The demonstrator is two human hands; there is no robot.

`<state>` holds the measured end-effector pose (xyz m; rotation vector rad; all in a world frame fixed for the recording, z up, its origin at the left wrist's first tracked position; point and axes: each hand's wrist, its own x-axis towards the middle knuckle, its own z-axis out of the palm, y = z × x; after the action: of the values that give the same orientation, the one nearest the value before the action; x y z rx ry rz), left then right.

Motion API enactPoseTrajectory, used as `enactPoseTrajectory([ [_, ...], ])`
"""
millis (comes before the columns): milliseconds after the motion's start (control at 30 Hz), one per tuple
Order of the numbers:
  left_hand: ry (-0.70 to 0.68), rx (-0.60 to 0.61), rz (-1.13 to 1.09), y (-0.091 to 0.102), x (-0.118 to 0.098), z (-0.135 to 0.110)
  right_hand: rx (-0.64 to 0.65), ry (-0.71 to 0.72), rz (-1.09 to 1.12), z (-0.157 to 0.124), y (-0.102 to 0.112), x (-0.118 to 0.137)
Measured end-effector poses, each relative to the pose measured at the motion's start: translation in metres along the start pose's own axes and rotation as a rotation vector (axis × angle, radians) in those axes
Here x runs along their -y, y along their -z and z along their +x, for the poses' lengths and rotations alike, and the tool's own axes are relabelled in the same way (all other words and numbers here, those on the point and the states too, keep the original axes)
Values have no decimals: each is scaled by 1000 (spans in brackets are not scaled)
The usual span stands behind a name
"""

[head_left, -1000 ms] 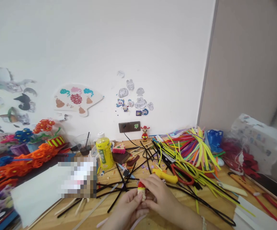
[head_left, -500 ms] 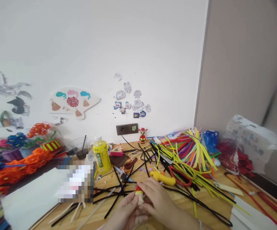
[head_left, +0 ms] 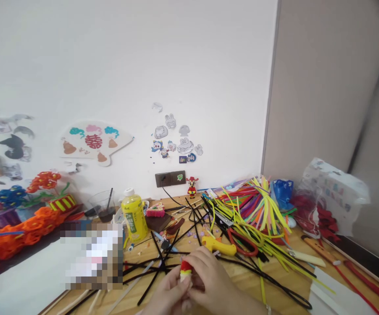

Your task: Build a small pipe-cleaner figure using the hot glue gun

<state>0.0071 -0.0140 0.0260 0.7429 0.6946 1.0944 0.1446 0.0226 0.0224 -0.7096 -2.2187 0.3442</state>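
Between my hands is a small fuzzy pipe-cleaner piece (head_left: 186, 268), red on top with a yellow band and a cream part below. My left hand (head_left: 170, 292) pinches it from the left, thumb on the cream part. From the right, my right hand (head_left: 211, 280) curls its fingers over the red top and the side. The lower end of the piece is hidden by the fingers. Black pipe cleaners (head_left: 160, 262) lie crossed on the table just beyond, and a yellow glue gun (head_left: 220, 246) rests past my right hand.
A yellow drink bottle (head_left: 134, 217) stands left of centre. Red-handled scissors (head_left: 241, 246) lie beside a heap of coloured pipe cleaners (head_left: 258, 210). A red-hatted figurine (head_left: 192, 188) stands by the wall socket (head_left: 170, 178). White paper (head_left: 28, 273) and orange pipe-cleaner flowers (head_left: 28, 234) are at left.
The view has shifted slightly, so the scene sits further left. Between my fingers the pipe-cleaner piece now shows more of its red top; both hands keep hold of it.
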Motion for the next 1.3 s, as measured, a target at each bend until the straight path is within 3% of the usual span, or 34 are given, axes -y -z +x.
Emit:
enactPoseTrajectory([
  [267,-31,-37,36,-8,-4,-3,-59,60,-25,-1,-2,-1],
  [567,-24,6,3,-10,-10,-7,-21,87,-1,-1,6,0],
  [967,-32,-46,-2,-12,-7,-4,42,80,-9,0,3,-9],
  [1300,-38,24,54,-8,-3,-2,44,116,-83,0,7,-8],
])
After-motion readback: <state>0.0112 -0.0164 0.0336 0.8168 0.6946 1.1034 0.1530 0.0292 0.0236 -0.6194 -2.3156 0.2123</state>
